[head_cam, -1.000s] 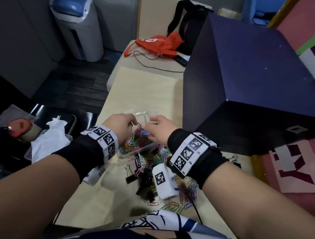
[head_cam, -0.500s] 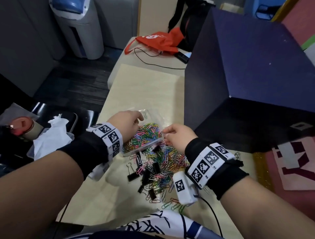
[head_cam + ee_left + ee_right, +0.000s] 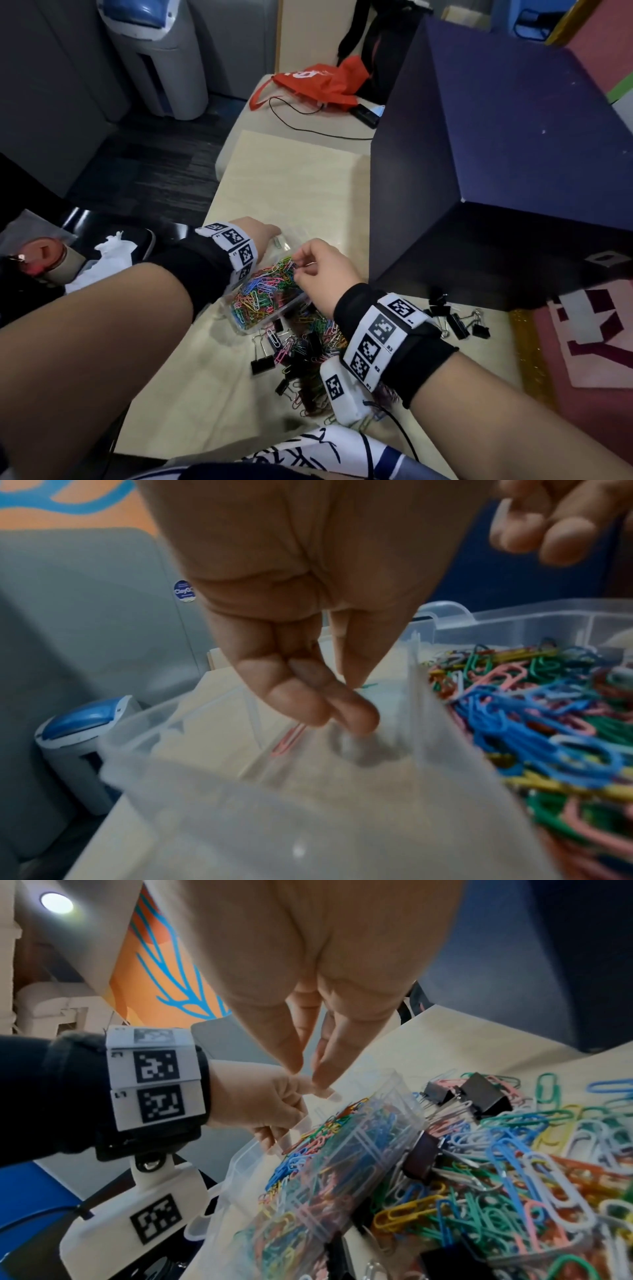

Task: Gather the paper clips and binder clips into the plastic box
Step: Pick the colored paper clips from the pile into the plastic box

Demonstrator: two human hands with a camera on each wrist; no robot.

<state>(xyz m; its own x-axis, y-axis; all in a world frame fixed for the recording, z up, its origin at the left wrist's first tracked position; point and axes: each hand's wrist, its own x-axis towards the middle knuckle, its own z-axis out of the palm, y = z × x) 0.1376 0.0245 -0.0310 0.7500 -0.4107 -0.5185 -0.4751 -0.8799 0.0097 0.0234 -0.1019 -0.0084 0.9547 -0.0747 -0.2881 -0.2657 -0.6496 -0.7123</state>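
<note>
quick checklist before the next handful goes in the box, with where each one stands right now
1. Plastic box steadied: ok, the left hand holds its far end.
2. Box level: not ok, it sits tilted.
3. Room in the box: ok, the end compartment by the left fingers is nearly bare.
4. Right hand free for a scoop: cannot tell, its fingers are curled over the box and any clip in them is hidden.
5. Binder clips gathered: not ok, several lie on the table right of the wrist.

A large dark blue box (image 3: 496, 164) is sitting on the counter (image 3: 291, 178); beyond it an orange bag (image 3: 318, 85) is lying, with a white bin (image 3: 161, 58) standing left.
</note>
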